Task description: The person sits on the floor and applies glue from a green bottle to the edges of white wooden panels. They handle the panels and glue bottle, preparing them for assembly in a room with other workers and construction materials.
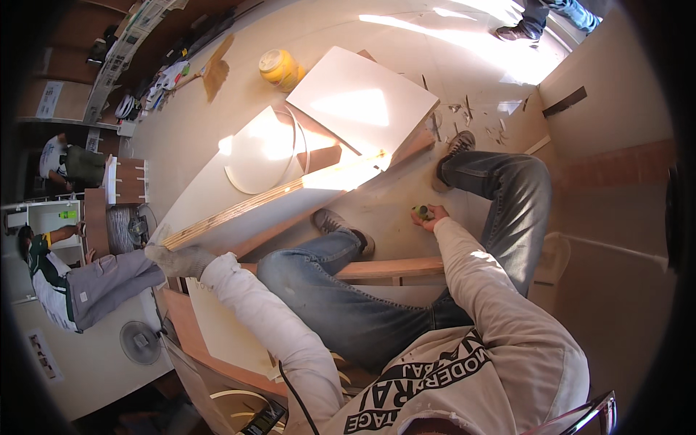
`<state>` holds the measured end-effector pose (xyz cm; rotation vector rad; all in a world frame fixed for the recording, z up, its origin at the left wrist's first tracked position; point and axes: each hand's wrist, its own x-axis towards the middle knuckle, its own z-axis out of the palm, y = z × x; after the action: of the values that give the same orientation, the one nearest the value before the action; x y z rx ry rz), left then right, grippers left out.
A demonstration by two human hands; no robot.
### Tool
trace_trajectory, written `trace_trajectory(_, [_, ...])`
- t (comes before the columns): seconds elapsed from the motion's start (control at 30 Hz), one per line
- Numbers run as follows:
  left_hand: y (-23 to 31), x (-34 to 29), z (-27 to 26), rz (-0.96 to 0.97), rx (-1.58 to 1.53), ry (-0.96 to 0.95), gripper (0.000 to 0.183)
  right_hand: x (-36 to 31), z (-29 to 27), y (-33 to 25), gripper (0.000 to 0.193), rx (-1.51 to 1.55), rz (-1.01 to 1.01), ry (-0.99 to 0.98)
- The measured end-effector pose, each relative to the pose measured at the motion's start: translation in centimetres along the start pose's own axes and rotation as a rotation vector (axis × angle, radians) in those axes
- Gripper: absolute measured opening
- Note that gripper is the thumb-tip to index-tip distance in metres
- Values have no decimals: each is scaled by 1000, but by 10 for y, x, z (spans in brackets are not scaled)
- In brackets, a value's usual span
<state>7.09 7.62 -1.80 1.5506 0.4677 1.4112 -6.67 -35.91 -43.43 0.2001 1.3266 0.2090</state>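
Left hand touches the board's left end (grip: can't tell), probably steadying it on edge, while right hand clasps a green item.

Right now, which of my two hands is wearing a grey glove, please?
Your left hand, at the left end of the long board. Your right hand, by contrast, is bare and holds a small green object.
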Motion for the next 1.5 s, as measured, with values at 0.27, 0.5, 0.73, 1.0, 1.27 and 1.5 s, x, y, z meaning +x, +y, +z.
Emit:
trace_trajectory(0.27, [24, -14, 1, -15, 32, 19, 64, -39, 14, 3, 64, 56, 201, 277])
trace_trajectory(0.5, [26, -15, 12, -5, 33, 24, 66, 17, 2, -17, 40, -1075, -699, 709])
trace_trajectory(0.73, [15, -8, 12, 132, 143, 36, 63, -33, 122, 28, 55, -1244, -756, -262])
trace_trajectory(1.0, [-21, 12, -17, -19, 39, 121, 61, 18, 147, 117, 85, -1317, -750, -613])
trace_trajectory(1.27, [-41, 20, -88, -270, -255, 290, 60, -5, 165, 137, 52, -1611, -606, -919])
trace_trajectory(1.5, [-8, 13, -62, -366, -355, 408, 45, -142, 245, 71, 39, -2102, -1385, -880])
